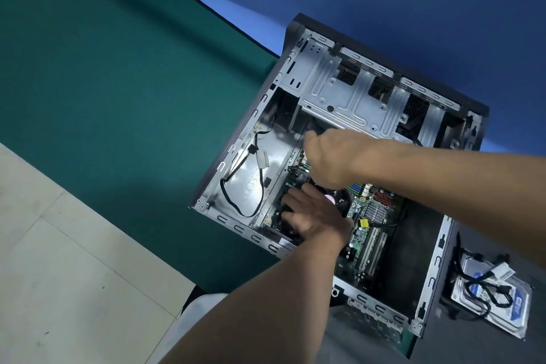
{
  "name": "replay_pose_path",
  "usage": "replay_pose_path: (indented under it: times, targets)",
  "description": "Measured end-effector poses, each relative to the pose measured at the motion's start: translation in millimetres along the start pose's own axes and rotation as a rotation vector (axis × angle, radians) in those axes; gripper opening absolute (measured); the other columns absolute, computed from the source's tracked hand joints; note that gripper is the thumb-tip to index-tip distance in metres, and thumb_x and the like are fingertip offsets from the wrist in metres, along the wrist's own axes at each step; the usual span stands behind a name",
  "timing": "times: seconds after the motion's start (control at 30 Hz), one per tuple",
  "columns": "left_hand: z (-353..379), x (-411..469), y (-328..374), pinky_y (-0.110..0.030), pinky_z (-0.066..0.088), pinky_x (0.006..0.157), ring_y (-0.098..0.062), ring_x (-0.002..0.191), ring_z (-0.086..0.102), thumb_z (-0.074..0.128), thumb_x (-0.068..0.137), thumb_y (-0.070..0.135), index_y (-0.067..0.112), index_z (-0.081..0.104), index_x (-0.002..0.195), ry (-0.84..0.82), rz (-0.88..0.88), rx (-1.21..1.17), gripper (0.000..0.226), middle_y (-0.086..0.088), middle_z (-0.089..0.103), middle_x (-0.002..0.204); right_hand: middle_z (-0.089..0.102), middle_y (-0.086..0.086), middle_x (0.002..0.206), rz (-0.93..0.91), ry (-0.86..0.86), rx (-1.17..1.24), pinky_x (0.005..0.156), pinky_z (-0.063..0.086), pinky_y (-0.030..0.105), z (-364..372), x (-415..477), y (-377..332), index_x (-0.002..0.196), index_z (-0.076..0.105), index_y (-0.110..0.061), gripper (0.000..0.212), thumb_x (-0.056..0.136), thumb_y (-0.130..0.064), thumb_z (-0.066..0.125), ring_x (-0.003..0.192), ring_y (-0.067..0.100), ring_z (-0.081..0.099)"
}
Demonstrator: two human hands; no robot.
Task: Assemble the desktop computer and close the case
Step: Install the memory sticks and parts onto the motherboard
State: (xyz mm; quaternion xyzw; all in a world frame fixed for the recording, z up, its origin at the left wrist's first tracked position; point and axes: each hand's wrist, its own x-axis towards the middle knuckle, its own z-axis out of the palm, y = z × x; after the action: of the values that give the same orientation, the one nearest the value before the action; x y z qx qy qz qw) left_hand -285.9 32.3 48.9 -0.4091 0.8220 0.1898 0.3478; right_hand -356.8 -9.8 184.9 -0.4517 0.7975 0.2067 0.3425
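light: even, fairly bright | glare: metal case [348, 91] | blur: right hand [328, 156] | edges: wide-angle curve

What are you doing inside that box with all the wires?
A person is putting a computer together. The case lies open on its side. The left hand rests on the black fan on the green motherboard, and the right hand, curled, reaches in above it. A hard drive with cables lies beside the case.

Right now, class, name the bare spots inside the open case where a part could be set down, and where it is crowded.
Free: the dark floor between motherboard and right rail. Crowded: left hand and right hand over the board; black cable loops across the left bay.
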Motion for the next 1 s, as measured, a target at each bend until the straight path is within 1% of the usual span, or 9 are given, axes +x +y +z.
replay_pose_path:
  times: [0.07,0.17,0.3,0.43,0.53,0.63,0.7,0.83,1.0]
  targets:
    - [1.2,0.6,-0.2,-0.041,0.038,0.083,-0.031,0.114,0.028,0.063,0.072,0.073,0.005,0.027,0.128,-0.006,0.012,0.006,0.094,-0.013,0.026,0.127,0.035,0.004,0.068,-0.16,0.132,-0.351,0.047,0.028,0.028,4.4,-0.7,-3.9,0.111,0.05,-0.012,0.018,0.096,-0.021,0.044,0.057,0.019,0.033]
    - [0.7,1.1,-1.1,-0.041,0.038,0.083,-0.033,0.115,0.028,0.061,0.074,0.072,0.003,0.026,0.133,-0.013,0.025,0.017,0.097,-0.015,0.025,0.128,0.031,0.003,0.06,-0.321,0.233,-0.492,0.052,0.031,0.03,4.9,-1.3,-5.5,0.067,0.033,-0.015,0.034,0.098,-0.027,0.041,0.05,0.018,0.029]
    - [-2.6,0.2,-1.2,-0.04,0.037,0.08,-0.032,0.115,0.028,0.065,0.071,0.072,0.006,0.026,0.127,-0.022,0.018,0.017,0.094,-0.015,0.026,0.128,0.034,0.003,0.07,-0.059,0.133,-0.075,0.056,0.032,0.03,9.0,6.8,1.5,0.066,0.03,-0.016,0.029,0.09,-0.018,0.047,0.058,0.018,0.034]
    - [-0.6,-0.5,-0.6,-0.041,0.04,0.088,-0.032,0.121,0.029,0.067,0.07,0.071,0.008,0.019,0.121,-0.01,0.008,0.001,0.094,-0.016,0.025,0.13,0.049,0.01,0.097,0.122,0.023,0.25,0.069,0.038,0.029,-0.8,9.7,-3.0,0.103,0.047,-0.01,0.011,0.092,-0.011,0.044,0.083,0.023,0.046]
    - [-0.3,-0.9,-0.5,-0.04,0.035,0.077,-0.031,0.118,0.03,0.066,0.071,0.072,0.008,0.015,0.118,0.006,0.01,0.02,0.094,-0.016,0.026,0.128,0.053,0.011,0.11,-0.012,-0.047,0.049,0.069,0.041,0.027,-6.8,7.7,-6.4,0.127,0.047,-0.003,0.032,0.097,-0.012,0.042,0.087,0.022,0.051]
    - [-0.4,0.1,-0.4,-0.04,0.035,0.077,-0.03,0.117,0.029,0.065,0.07,0.074,0.006,0.016,0.122,-0.009,0.01,0.027,0.099,-0.016,0.025,0.128,0.041,0.004,0.071,-0.202,0.138,-0.386,0.048,0.034,0.029,-6.4,1.9,-3.0,0.089,0.044,-0.011,0.013,0.099,-0.018,0.04,0.055,0.02,0.039]
    - [-1.1,0.3,-0.2,-0.04,0.038,0.082,-0.031,0.119,0.029,0.067,0.068,0.075,0.004,0.017,0.127,-0.011,-0.001,0.004,0.105,-0.016,0.025,0.129,0.033,0.003,0.062,-0.294,0.208,-0.481,0.049,0.033,0.03,-2.3,0.4,0.5,0.075,0.033,-0.016,0.025,0.097,-0.023,0.044,0.05,0.019,0.032]
    - [-2.2,-0.9,0.1,-0.04,0.038,0.086,-0.031,0.12,0.028,0.068,0.068,0.074,0.003,0.011,0.123,-0.01,-0.011,0.001,0.106,-0.017,0.022,0.129,0.037,0.004,0.063,-0.134,0.246,-0.038,0.046,0.029,0.026,7.9,7.7,2.7,0.069,0.036,-0.01,0.024,0.089,-0.016,0.048,0.058,0.022,0.046]
    - [-1.3,-1.2,-1.0,-0.04,0.039,0.085,-0.03,0.12,0.03,0.068,0.069,0.073,0.009,0.018,0.119,0.006,0.002,-0.003,0.095,-0.016,0.026,0.129,0.039,0.005,0.087,0.085,0.09,0.223,0.066,0.038,0.032,-1.9,18.2,-7.1,0.1,0.047,-0.013,0.01,0.093,-0.008,0.042,0.084,0.025,0.044]
